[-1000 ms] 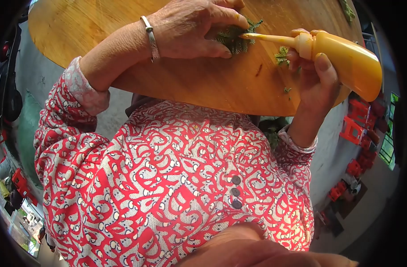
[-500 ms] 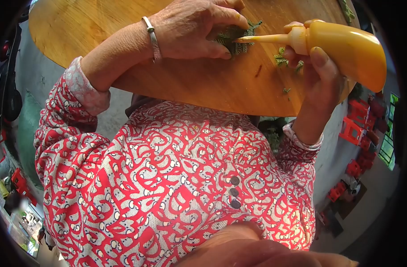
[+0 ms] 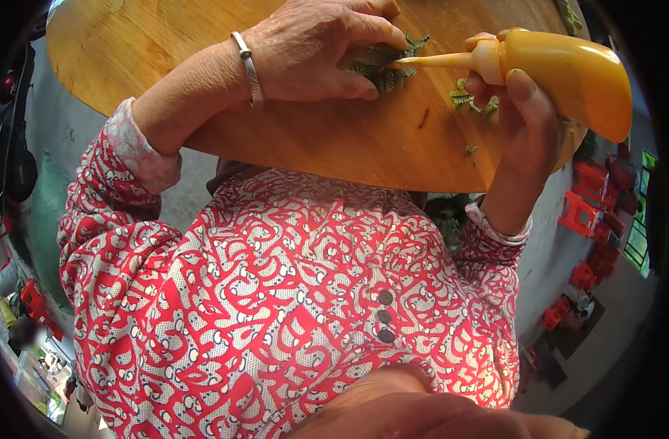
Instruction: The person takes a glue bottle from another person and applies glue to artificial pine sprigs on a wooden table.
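Observation:
My left hand (image 3: 312, 51), with a bracelet on its wrist, rests on the wooden table (image 3: 298, 135), its thumb and fingers curled around a dark green sprig (image 3: 393, 67). My right hand (image 3: 525, 121) is wrapped round a squeeze bottle (image 3: 565, 77) of yellow-orange contents. The bottle lies nearly level, its long nozzle (image 3: 440, 61) pointing left, with the tip at the sprig beside my left fingers. Small green leaf pieces (image 3: 462, 96) lie on the table below the nozzle, close to my right hand.
The table's curved near edge runs just in front of my patterned shirt (image 3: 305, 293). Another green piece (image 3: 571, 16) is at the table's far right. Red plastic stools (image 3: 580, 212) stand on the floor to the right. A green bag-like object (image 3: 50, 219) is at the left.
My right hand and the bottle have moved slightly up and right, and the bottle is more level. The nozzle tip has shifted a little over the sprig. My left hand has barely moved.

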Motion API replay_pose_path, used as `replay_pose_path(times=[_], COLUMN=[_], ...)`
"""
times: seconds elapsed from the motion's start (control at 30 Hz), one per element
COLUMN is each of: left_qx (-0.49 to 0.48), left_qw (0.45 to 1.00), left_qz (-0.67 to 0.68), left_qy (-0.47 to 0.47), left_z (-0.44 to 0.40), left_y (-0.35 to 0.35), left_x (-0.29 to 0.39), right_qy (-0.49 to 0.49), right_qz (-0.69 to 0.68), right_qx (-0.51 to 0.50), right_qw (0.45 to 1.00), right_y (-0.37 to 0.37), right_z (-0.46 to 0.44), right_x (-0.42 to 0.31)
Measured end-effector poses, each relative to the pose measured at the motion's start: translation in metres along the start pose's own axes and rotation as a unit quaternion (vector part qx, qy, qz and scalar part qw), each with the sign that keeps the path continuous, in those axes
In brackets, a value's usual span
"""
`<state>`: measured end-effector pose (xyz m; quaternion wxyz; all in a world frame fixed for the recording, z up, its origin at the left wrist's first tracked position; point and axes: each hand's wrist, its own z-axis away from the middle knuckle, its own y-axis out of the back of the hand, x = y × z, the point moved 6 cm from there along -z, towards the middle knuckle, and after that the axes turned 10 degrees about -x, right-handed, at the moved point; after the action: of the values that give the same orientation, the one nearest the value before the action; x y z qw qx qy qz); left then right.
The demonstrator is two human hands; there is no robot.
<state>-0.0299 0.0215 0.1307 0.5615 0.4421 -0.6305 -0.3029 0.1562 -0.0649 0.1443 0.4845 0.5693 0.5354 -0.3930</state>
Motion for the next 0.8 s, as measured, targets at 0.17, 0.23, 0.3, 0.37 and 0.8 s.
replay_pose_path(times=[0.17,0.23,0.3,0.37,0.8], left_qx=[-0.002,-0.006,-0.005,0.0,-0.014], left_qw=[1.0,1.0,1.0,1.0,1.0], left_qz=[0.007,0.01,0.009,0.007,0.002], left_qy=[-0.003,-0.002,-0.003,-0.009,0.006], left_z=[-0.001,-0.001,-0.001,-0.001,-0.001], left_y=[0.0,0.001,0.002,0.001,0.0], left_x=[-0.001,0.0,0.001,0.001,0.006], right_qy=[0.011,0.017,0.022,0.027,0.026], right_qz=[0.005,0.007,0.005,0.0,-0.003], right_qx=[0.016,0.031,0.041,0.047,0.085], right_qw=[1.0,0.999,0.999,0.999,0.996], right_y=[0.005,0.005,0.006,0.007,0.017], right_z=[-0.002,-0.001,0.0,0.002,0.007], right_x=[0.002,0.001,0.0,0.002,0.006])
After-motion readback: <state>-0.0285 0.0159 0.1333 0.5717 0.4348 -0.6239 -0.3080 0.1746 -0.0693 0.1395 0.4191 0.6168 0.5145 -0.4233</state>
